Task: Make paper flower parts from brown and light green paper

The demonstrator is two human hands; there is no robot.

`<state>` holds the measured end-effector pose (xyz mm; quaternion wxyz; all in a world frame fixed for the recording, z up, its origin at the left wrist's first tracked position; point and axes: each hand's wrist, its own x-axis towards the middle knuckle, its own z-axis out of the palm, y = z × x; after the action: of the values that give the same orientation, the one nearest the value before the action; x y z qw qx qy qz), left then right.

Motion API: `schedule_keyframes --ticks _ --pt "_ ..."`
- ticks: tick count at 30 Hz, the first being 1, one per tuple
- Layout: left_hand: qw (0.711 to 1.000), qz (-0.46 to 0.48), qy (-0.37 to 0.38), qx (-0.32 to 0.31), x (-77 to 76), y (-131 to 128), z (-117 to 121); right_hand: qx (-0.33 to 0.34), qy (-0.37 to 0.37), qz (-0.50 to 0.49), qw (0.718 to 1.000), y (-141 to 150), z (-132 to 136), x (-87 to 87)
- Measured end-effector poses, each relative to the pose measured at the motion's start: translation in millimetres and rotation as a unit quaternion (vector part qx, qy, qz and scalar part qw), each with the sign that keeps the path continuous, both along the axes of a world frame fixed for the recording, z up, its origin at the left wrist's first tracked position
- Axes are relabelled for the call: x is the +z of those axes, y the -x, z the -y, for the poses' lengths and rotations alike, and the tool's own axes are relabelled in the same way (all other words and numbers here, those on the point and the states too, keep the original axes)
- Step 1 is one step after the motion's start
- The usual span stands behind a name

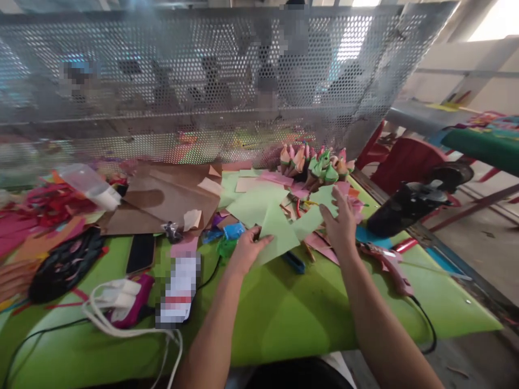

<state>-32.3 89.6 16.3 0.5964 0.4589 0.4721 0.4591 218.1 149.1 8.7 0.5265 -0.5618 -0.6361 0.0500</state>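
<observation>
My left hand pinches the lower edge of a light green paper sheet between thumb and fingers, tilted above the table. My right hand is at the right, its thumb and fingers spread around a smaller pale green paper piece; whether it touches the piece is hard to tell. More green paper lies behind the held sheet. Under my hands are paper scraps and a dark blue cutter-like tool. Folded paper flowers in pink, peach and green stand behind my right hand.
A pink glue gun and a black tumbler are at right. Left are a phone, a dark phone, a power strip with white cables and brown cardboard. Another person's hand shows far left. A perforated metal panel rises behind.
</observation>
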Motion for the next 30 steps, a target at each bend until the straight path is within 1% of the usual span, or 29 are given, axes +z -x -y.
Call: schedule_keyframes --ticks 1,2,4,5,6,8,10,12,14,17,20,23,25,26,29,30 --pt "1.000 0.005 0.005 -0.002 0.2 -2.1 1.6 0.014 0.027 -0.054 0.998 8.4 6.7 3.1" --pt "1.000 0.003 0.009 -0.005 0.1 -3.9 3.1 0.067 0.070 -0.093 0.991 18.1 13.7 5.8" --pt "1.000 -0.017 0.012 -0.016 -0.7 -7.0 6.0 0.177 0.165 -0.149 0.959 37.5 26.4 8.7" --pt "0.999 -0.035 0.010 -0.023 -1.2 -8.5 7.4 0.213 0.205 -0.174 0.939 45.8 31.1 8.7" --pt "0.998 -0.057 0.007 -0.030 -1.6 -10.0 8.7 0.235 0.238 -0.202 0.921 52.4 34.6 8.0" --pt "0.993 -0.107 -0.005 -0.047 -1.9 -12.9 11.3 0.245 0.278 -0.260 0.891 60.4 38.0 5.8" --pt "0.988 -0.136 -0.018 -0.069 -1.4 -14.9 13.5 0.236 0.292 -0.317 0.871 62.7 38.6 5.3" --pt "0.986 -0.143 -0.029 -0.085 -0.9 -15.0 14.9 0.226 0.289 -0.360 0.858 62.6 38.8 7.8" --pt "0.983 -0.157 -0.039 -0.087 -0.5 -12.8 15.3 0.227 0.285 -0.384 0.848 63.0 39.8 12.4" --pt "0.972 -0.212 -0.063 -0.079 -0.1 -7.8 14.5 0.232 0.301 -0.397 0.835 65.4 41.6 17.1" --pt "0.967 -0.228 -0.065 -0.087 -0.5 -4.8 12.9 0.219 0.307 -0.409 0.831 66.2 41.5 16.2" --pt "0.978 -0.176 -0.036 -0.109 -3.0 -5.5 13.8 0.203 0.286 -0.415 0.839 63.8 43.3 14.0" --pt "0.981 -0.152 -0.021 -0.118 -5.7 -7.7 17.8 0.181 0.275 -0.406 0.853 61.8 49.2 14.6" --pt "0.981 -0.156 -0.025 -0.114 -7.3 -9.3 20.5 0.157 0.267 -0.400 0.863 60.7 53.3 15.6" --pt "0.974 -0.199 -0.050 -0.098 -12.9 -14.4 26.7 0.109 0.258 -0.342 0.897 55.2 64.8 19.1" --pt "0.971 -0.213 -0.061 -0.094 -14.7 -15.7 27.2 0.096 0.267 -0.321 0.904 52.9 67.2 19.6"
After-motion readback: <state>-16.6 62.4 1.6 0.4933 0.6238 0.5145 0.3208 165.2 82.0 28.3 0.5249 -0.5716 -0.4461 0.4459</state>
